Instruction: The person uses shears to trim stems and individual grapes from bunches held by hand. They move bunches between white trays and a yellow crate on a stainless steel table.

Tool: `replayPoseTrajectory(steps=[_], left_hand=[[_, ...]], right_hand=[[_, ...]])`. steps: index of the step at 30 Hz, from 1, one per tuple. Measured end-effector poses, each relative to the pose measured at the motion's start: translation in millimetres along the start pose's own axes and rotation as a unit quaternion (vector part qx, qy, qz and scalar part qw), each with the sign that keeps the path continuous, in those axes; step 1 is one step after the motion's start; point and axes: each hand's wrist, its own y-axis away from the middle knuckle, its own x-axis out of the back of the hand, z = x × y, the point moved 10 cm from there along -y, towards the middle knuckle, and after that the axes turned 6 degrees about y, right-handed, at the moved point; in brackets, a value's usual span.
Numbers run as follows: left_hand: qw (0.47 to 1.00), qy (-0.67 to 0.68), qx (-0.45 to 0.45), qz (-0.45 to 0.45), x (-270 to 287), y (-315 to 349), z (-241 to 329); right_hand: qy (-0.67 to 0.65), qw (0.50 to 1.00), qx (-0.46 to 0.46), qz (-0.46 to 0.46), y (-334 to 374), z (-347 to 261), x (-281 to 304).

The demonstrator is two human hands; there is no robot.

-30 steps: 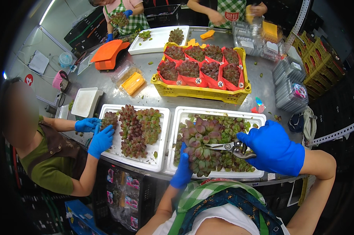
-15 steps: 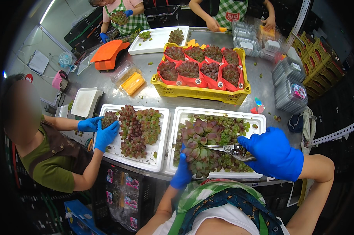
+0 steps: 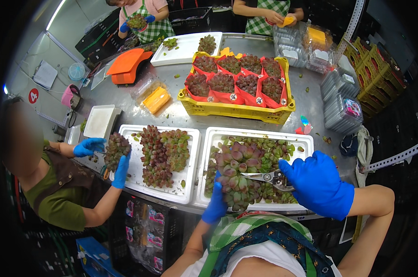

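In my blue-gloved left hand [image 3: 215,201] is a large cluster of green and reddish succulent rosettes [image 3: 237,177], held from its left and underside over a white tray [image 3: 306,141]. My gloved right hand [image 3: 320,183] grips pruning shears [image 3: 272,178], their metal blades pointing left against the cluster's right side. The blade tips reach in among the leaves, and what they touch there is hidden. Smaller green rosettes and loose leaves [image 3: 276,150] lie in the tray behind and beside the cluster.
Beyond my tray stands a yellow crate [image 3: 236,111] of succulents in red wraps. A co-worker at left holds a succulent [image 3: 118,152] beside another white tray [image 3: 181,196]. Stacked clear plastic boxes [image 3: 342,111] stand at right. An orange plastic piece [image 3: 128,64] lies far left.
My right hand and the shears have shifted slightly left. The left co-worker's hands moved left with the succulent. Across the table, a co-worker has raised a yellow piece in both hands.
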Motion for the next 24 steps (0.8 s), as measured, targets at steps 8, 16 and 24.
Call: replayPoseTrajectory(steps=[8,16,24], left_hand=[[1.0,0.003,-0.012,0.012,-0.4,-1.5,1.1],[1.0,-0.002,-0.007,-0.018,-9.6,-1.3,3.1],[1.0,-0.004,-0.021,-0.019,-8.6,-2.6,4.0]], right_hand=[[-0.002,1.0,-0.018,-0.008,1.0,-2.4,-5.3],[0.012,1.0,-0.02,0.012,0.2,-3.1,-6.3],[-0.034,0.999,-0.031,0.02,4.9,1.5,-15.6]])
